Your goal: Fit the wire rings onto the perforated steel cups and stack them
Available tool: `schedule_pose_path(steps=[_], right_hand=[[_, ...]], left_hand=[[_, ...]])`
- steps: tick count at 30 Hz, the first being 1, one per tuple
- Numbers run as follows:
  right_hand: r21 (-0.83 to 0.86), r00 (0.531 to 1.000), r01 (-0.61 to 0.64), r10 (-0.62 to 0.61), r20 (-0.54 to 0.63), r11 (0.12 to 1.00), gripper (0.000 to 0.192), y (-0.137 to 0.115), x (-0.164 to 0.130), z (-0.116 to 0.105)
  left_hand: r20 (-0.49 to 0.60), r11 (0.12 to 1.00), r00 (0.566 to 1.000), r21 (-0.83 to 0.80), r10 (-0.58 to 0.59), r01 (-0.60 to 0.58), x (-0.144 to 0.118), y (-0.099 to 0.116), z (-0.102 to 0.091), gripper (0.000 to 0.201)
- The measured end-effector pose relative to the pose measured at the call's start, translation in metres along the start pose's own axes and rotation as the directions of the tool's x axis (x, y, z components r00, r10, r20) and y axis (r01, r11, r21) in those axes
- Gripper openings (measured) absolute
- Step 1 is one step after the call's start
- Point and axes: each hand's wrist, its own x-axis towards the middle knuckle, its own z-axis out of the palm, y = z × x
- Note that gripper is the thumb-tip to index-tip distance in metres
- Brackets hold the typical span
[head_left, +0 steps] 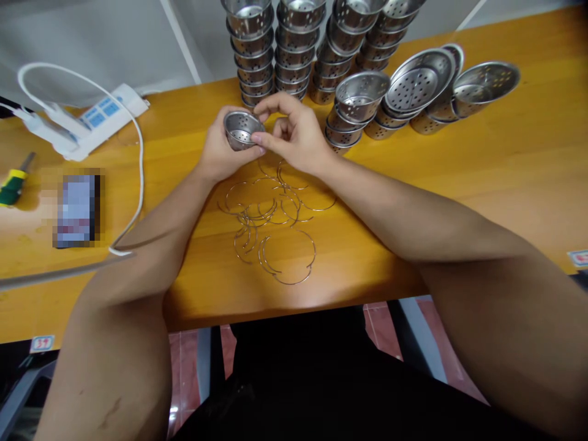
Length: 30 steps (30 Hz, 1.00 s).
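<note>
The left hand [220, 147] grips a small perforated steel cup [242, 128] above the counter [505, 177], toward its far edge; the right hand [294, 136] pinches the cup's rim with thumb and fingertips. Just below the hands lies a loose pile of thin wire rings [271, 223], reaching toward the near edge. Behind the hands, stacks of cups [294, 52] stand at the far edge, with toppled stacks [413, 92] to their right. At the left end lie a power strip [98, 116], its white cable [138, 159], a screwdriver [13, 184] and a blurred object [77, 209]. The counter is glossy orange wood; red floor tiles show beneath.
</note>
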Motion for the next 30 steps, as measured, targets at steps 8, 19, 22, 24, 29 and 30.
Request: schedule_pose_path(steps=[8, 19, 22, 24, 29, 30], right_hand=[[-0.209, 0.99, 0.141, -0.131, 0.059, 0.968, 0.073, 0.009, -0.004, -0.003], [-0.309, 0.968, 0.209, -0.151, 0.203, 0.928, 0.062, 0.0, -0.013, 0.004], [-0.3, 0.978, 0.185, -0.145, 0.151, 0.936, 0.078, -0.009, -0.014, 0.004], [-0.311, 0.984, 0.158, -0.125, 0.123, 0.937, 0.096, -0.021, -0.017, 0.002], [-0.428, 0.989, 0.129, -0.083, 0.124, 0.895, 0.11, -0.074, -0.023, -0.016], [-0.46, 0.987, 0.145, -0.098, 0.125, 0.876, 0.104, -0.087, -0.022, -0.022]], left_hand=[[-0.05, 0.995, 0.995, 0.058, 0.089, -0.086, 0.003, -0.006, -0.003, 0.072], [-0.016, 0.939, 0.94, -0.019, 0.342, -0.342, 0.003, -0.041, 0.006, 0.103], [0.03, 0.942, 0.942, 0.022, 0.335, -0.336, 0.002, -0.038, 0.01, 0.1], [0.056, 0.944, 0.946, 0.069, 0.32, -0.324, 0.003, -0.037, 0.014, 0.102], [0.069, 0.895, 0.896, 0.059, 0.438, -0.442, 0.009, -0.051, 0.015, 0.123], [0.11, 0.89, 0.892, 0.086, 0.438, -0.448, 0.01, -0.055, 0.011, 0.129]])
